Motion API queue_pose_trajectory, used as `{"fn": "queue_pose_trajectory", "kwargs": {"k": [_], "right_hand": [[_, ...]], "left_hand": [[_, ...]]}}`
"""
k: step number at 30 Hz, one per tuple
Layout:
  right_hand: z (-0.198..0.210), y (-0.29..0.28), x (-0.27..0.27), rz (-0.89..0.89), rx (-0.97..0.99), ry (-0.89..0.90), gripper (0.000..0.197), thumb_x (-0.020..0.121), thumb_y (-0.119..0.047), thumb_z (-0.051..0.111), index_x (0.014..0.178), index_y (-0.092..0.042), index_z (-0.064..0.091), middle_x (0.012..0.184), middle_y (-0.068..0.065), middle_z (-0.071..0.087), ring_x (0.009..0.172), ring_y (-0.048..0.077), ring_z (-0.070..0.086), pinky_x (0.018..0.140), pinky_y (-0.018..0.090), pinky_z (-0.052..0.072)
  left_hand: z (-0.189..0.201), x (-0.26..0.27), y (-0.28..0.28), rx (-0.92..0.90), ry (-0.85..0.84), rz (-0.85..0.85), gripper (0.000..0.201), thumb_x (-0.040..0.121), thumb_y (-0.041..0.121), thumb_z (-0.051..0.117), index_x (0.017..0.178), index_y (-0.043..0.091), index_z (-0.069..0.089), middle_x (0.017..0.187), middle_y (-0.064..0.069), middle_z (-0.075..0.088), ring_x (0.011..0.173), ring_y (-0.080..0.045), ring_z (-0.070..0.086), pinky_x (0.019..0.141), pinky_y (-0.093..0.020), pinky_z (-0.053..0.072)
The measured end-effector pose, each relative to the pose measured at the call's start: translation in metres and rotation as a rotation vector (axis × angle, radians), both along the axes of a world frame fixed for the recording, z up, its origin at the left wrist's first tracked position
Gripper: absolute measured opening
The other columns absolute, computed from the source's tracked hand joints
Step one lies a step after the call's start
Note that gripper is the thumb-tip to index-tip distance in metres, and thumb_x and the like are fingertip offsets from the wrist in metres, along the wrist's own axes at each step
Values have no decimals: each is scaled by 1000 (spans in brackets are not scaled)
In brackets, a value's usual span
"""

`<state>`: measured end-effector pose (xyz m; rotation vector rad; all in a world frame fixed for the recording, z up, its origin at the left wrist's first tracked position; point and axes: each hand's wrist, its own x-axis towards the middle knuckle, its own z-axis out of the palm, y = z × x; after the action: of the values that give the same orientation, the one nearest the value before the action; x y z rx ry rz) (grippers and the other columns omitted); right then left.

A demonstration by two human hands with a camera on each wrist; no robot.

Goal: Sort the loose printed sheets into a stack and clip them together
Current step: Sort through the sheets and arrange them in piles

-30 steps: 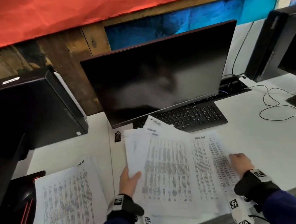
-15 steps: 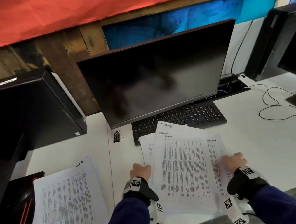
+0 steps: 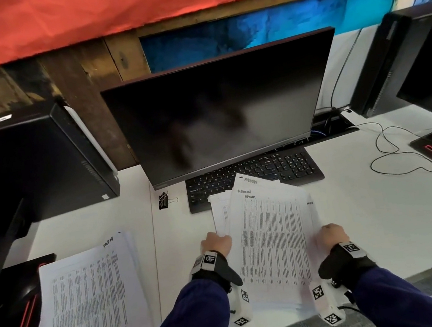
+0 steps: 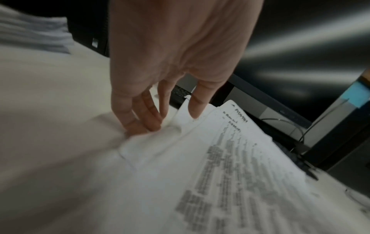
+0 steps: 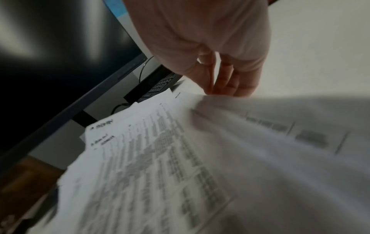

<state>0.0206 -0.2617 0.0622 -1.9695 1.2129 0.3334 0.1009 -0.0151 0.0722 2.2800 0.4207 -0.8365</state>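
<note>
A loose pile of printed sheets (image 3: 274, 241) lies on the white desk (image 3: 386, 207) in front of the keyboard, its top corners still fanned. My left hand (image 3: 216, 244) pinches the pile's left edge, thumb on top and fingers (image 4: 140, 125) at the edge below it. My right hand (image 3: 330, 234) grips the right edge, where the fingers (image 5: 226, 85) curl down over the paper (image 5: 160, 158). A black binder clip (image 3: 163, 200) lies on the desk, left of the keyboard and away from both hands. Both wrist views are blurred.
A second stack of printed sheets (image 3: 91, 310) lies at the left. The black keyboard (image 3: 256, 175) and monitor (image 3: 223, 111) stand right behind the pile. Computer towers (image 3: 25, 165) flank the desk, and a loose cable (image 3: 401, 159) lies at the right.
My hands have come closer together, squeezing the wide fan of sheets into a narrower pile. The pile slid right and toward me, uncovering the binder clip.
</note>
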Motion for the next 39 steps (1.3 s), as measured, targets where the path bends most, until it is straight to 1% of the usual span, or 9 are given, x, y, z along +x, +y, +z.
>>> {"fn": "queue_pose_trajectory", "kwargs": {"k": [4, 9, 15, 20, 24, 29, 33, 37, 39], "right_hand": [[2, 7, 14, -30, 67, 11, 47, 97, -25, 37, 131, 7, 46, 135, 26, 49, 124, 40, 47, 104, 37, 38], [-5, 8, 21, -82, 186, -5, 72, 82, -28, 61, 139, 2, 30, 135, 22, 45, 121, 39, 49, 103, 41, 40], [-68, -20, 29, 22, 344, -45, 53, 74, -31, 66, 118, -1, 59, 127, 24, 58, 116, 39, 57, 99, 45, 49], [-24, -7, 15, 128, 369, -104, 35, 86, -6, 59, 120, -1, 55, 133, 25, 53, 116, 36, 56, 101, 41, 46], [20, 6, 2, 71, 559, -297, 33, 85, 15, 51, 116, 4, 54, 119, 29, 61, 106, 44, 61, 96, 57, 47], [82, 11, -1, 112, 670, -582, 36, 90, 10, 47, 123, -2, 55, 113, 20, 67, 101, 36, 65, 91, 50, 51], [124, 27, 14, 189, 679, -806, 41, 91, 7, 50, 129, -8, 54, 120, 12, 67, 109, 28, 65, 95, 45, 50], [140, 49, 23, 246, 614, -936, 55, 77, -3, 71, 129, -12, 53, 121, 6, 66, 110, 19, 64, 93, 37, 51], [134, 53, 23, 219, 587, -939, 65, 64, -10, 79, 124, -9, 52, 117, 5, 65, 107, 19, 63, 89, 34, 51]], "left_hand": [[7, -1, -12, 22, 46, -20, 54, 89, 22, 48, 138, 2, 35, 140, -15, 45, 127, -31, 45, 103, -34, 38], [10, -1, -21, 69, 30, -5, 56, 90, 25, 50, 139, 5, 32, 142, -13, 39, 129, -29, 43, 100, -34, 37], [7, -1, -18, -125, 110, 111, 74, 83, 24, 63, 142, 0, 25, 143, -15, 42, 127, -32, 46, 106, -37, 39], [5, -8, -14, -136, 56, 44, 48, 91, 10, 49, 137, -3, 38, 136, -15, 50, 124, -31, 50, 101, -31, 40], [11, -10, 0, -300, -43, 65, 41, 92, 5, 46, 133, 0, 46, 132, -15, 55, 121, -30, 53, 102, -30, 41], [49, -21, 18, -665, -263, 259, 44, 92, 6, 47, 136, 16, 47, 126, -6, 61, 116, -24, 58, 105, -46, 42], [95, -21, 18, -764, -594, 278, 49, 95, 6, 47, 140, 18, 35, 128, 5, 53, 118, -13, 52, 106, -34, 39], [107, -29, 15, -748, -773, 282, 44, 93, 8, 55, 126, 29, 34, 108, 26, 53, 92, 20, 55, 79, 0, 42], [101, -32, 17, -686, -786, 283, 48, 91, 9, 58, 128, 27, 32, 105, 25, 51, 92, 15, 56, 75, -2, 41]]}}
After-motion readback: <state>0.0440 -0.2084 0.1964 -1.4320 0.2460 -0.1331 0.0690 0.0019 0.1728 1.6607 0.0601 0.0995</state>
